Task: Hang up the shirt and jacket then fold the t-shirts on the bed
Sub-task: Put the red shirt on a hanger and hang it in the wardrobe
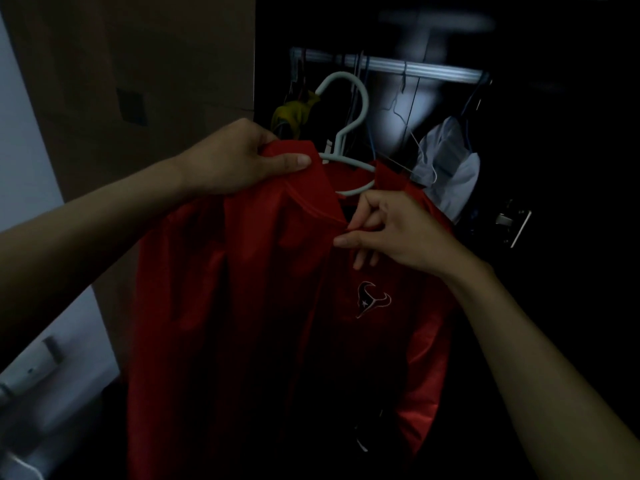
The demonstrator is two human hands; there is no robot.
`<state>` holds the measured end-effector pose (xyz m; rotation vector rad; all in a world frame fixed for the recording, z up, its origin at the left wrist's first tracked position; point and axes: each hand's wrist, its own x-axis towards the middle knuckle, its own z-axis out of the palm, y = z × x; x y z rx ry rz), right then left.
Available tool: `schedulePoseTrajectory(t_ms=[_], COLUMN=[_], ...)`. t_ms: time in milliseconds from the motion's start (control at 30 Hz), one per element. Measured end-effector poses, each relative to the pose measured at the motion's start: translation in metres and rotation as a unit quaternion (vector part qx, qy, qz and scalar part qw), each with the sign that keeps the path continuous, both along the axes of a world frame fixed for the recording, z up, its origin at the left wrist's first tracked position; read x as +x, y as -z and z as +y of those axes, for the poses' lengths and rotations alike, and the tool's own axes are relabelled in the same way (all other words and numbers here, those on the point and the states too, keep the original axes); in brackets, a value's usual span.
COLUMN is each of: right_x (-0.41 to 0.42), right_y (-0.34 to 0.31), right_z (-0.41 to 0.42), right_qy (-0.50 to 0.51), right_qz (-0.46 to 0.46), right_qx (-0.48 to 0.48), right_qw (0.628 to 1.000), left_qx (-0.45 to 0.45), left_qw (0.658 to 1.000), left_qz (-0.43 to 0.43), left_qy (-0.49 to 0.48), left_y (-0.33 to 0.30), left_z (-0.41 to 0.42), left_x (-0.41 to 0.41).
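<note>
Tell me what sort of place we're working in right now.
Most likely a dim bedroom closet: a metal rail carries hangers and hung clothes, and both hands hold a red jacket on a white hanger just below it.

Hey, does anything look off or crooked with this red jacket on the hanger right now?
Slightly. The red jacket sits unevenly on the white hanger: the left hand holds one collar side bunched up high, while the right hand pinches the front edge lower. The hanger's hook isn't on the closet rod yet.
</note>
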<state>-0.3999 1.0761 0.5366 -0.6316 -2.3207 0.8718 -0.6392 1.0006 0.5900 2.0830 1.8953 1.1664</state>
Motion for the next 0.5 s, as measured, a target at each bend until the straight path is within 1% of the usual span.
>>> schedulePoseTrajectory(t_ms=[167, 267, 500], right_x=[0.0014, 0.002, -0.0035], right_y=[-0.0033, -0.0043, -0.0038], right_z=[-0.0014, -0.0015, 0.0016], right_qy=[-0.009, -0.011, 0.0], right_qz=[-0.025, -0.015, 0.011], right_qx=[-0.018, -0.027, 0.004], right_qw=[0.999, 0.999, 1.0], left_qx=[-0.007, -0.007, -0.002], left_qw=[1.0, 1.0, 1.0], left_qz=[0.013, 0.01, 0.013], left_qy=[-0.004, -0.01, -0.015], left_y=[0.0018, 0.0023, 0.0023], left_z=[0.0025, 0.0014, 0.0005], left_x=[-0.0012, -0.0036, -0.0054])
